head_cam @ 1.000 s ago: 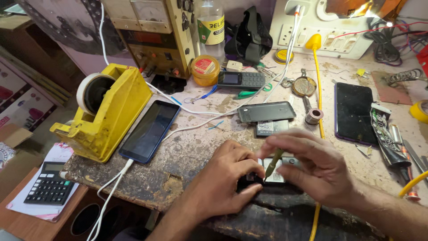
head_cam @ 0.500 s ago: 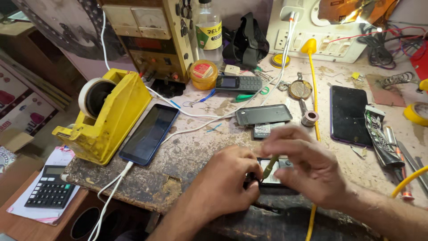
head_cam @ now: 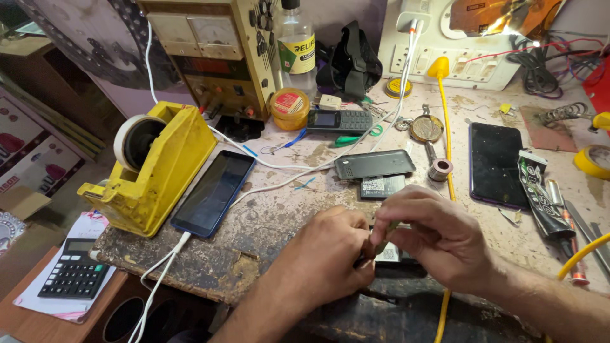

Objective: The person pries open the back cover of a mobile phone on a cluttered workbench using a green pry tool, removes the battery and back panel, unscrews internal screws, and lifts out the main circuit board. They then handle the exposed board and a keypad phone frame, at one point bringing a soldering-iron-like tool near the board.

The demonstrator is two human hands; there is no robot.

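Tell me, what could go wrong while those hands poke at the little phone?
The right hand holds a thin tool close to the left hand; a slip might jab a finger. The small dark phone lies near the worn bench edge, so it might slide off. The white cable trails nearby and could snag.
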